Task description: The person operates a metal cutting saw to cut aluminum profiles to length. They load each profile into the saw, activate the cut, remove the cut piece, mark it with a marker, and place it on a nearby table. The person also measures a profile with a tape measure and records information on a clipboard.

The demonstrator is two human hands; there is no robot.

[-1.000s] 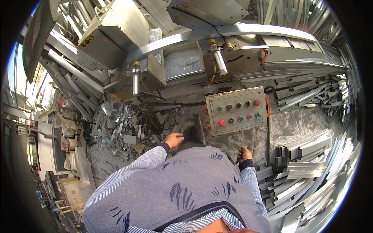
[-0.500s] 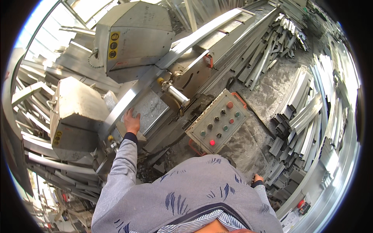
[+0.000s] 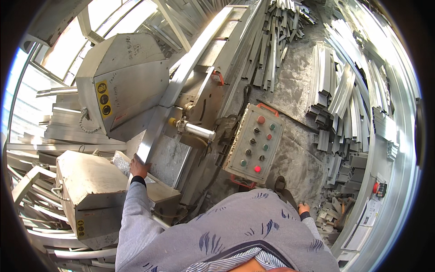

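A long silvery aluminium profile [image 3: 185, 75] lies along the bed of a cutting machine, running to the far end. My left hand [image 3: 139, 167] is at its near end, with the fingers closed around it. A pneumatic clamp cylinder [image 3: 199, 130] stands beside the profile, just beyond the hand. Left of the profile are two pale metal saw housings, the farther one [image 3: 120, 84] with yellow warning stickers and the nearer one [image 3: 93, 177]. My right hand [image 3: 303, 208] hangs low by my side, apart from the machine. Its fingers look curled, and what they may hold is too small to make out.
A control box [image 3: 256, 143] with coloured buttons, one lit red, stands right of the machine. Cut profiles lie in piles at the far floor [image 3: 276, 41] and on the right [image 3: 333, 90]. Offcuts [image 3: 333, 213] lie near my right hand. Metal chips coat the machine bed [image 3: 170, 158].
My left hand has gone from spread fingers beside the profile to gripping its near end. That end, earlier reaching the nearer housing, now stops at my hand. The view has shifted.
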